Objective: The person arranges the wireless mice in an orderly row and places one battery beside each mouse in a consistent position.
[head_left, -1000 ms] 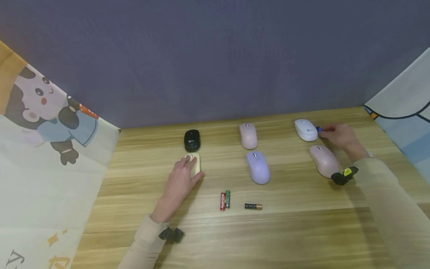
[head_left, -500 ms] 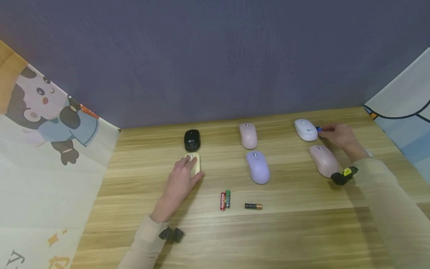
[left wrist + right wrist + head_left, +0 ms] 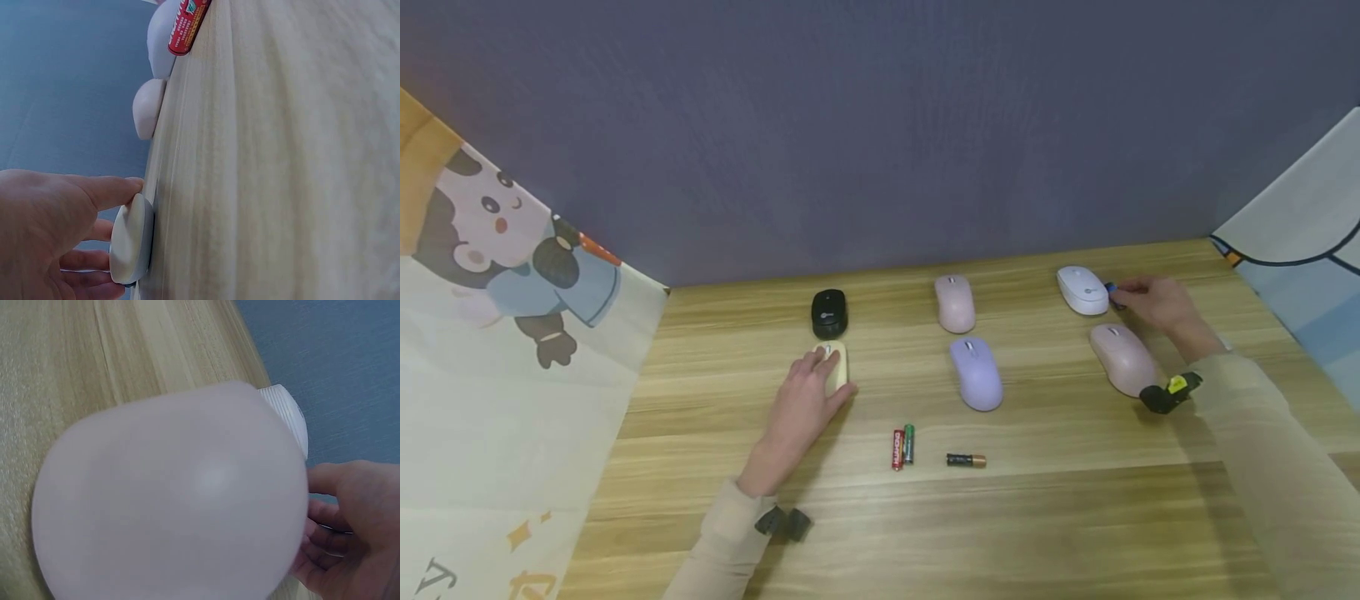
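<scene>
A wood-grain bench point(image 3: 865, 533) is spreading before a dark wall point(image 3: 880, 142). The right hand point(image 3: 1161, 304) is pinching, fingers point(image 3: 1138, 286) nearly together, a blue-and-dark item point(image 3: 1112, 287) too small to identify. Governing relation: a white mouse point(image 3: 1082, 290) is lying just left of these fingers, its long axis slanting from far left to near right, the item sitting by its right edge; whether they are touching cannot be told. On the fingers' near side, a pink mouse point(image 3: 1123, 360) is hiding the item from the right wrist camera. The left hand point(image 3: 801, 396), well apart and farther from the white mouse, is gripping a cream mouse point(image 3: 837, 379), fingers lying over its top. Just beyond those fingers, a black mouse point(image 3: 829, 313) is resting.
</scene>
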Tool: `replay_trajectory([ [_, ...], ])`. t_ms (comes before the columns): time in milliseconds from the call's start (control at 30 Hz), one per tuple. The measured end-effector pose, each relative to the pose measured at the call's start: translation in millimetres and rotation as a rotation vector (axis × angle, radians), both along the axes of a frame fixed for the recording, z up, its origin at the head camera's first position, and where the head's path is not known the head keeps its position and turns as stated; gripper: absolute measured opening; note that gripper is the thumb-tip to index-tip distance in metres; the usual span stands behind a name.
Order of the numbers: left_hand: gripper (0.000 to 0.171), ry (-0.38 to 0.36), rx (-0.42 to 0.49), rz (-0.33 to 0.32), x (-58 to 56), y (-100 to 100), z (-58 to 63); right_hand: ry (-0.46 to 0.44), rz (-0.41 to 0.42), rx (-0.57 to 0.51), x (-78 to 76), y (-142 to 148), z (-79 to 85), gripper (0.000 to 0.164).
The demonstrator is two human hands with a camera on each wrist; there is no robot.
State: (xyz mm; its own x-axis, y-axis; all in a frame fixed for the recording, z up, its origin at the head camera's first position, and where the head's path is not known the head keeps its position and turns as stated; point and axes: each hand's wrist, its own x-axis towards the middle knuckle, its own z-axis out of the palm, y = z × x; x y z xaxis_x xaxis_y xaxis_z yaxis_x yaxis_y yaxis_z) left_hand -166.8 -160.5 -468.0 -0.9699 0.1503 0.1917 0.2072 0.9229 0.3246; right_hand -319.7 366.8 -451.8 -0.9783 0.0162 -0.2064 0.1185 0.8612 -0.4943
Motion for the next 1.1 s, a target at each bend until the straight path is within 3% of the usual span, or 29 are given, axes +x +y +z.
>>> replay_trajectory([
  [333, 0.064, -0.014, 0.013, 0.003, -2.0, 0, 0.3, 0.009, -0.028, -0.009, 4.2, 12, 4.2, 0.073],
  [567, 0.064, -0.006, 0.018, -0.009, -2.0, -1, -1.3, 0.125, 0.004, 0.05, 12.2, 30, 5.8, 0.058],
  [800, 0.065, -0.01, 0.022, -0.002, -3.2, -2, -4.4, 0.179, -0.027, -0.006, 26.1, 51, 12.0, 0.053],
  [1000, 0.064, 0.004, 0.016, -0.003, -3.5, -2, -4.8, 0.117, -0.072, -0.099, 38.7, 64, 16.6, 0.069],
  [1100, 0.064, 0.009, 0.015, -0.008, -3.2, -2, -4.8, 0.106, -0.088, -0.091, 45.4, 68, 16.8, 0.07],
])
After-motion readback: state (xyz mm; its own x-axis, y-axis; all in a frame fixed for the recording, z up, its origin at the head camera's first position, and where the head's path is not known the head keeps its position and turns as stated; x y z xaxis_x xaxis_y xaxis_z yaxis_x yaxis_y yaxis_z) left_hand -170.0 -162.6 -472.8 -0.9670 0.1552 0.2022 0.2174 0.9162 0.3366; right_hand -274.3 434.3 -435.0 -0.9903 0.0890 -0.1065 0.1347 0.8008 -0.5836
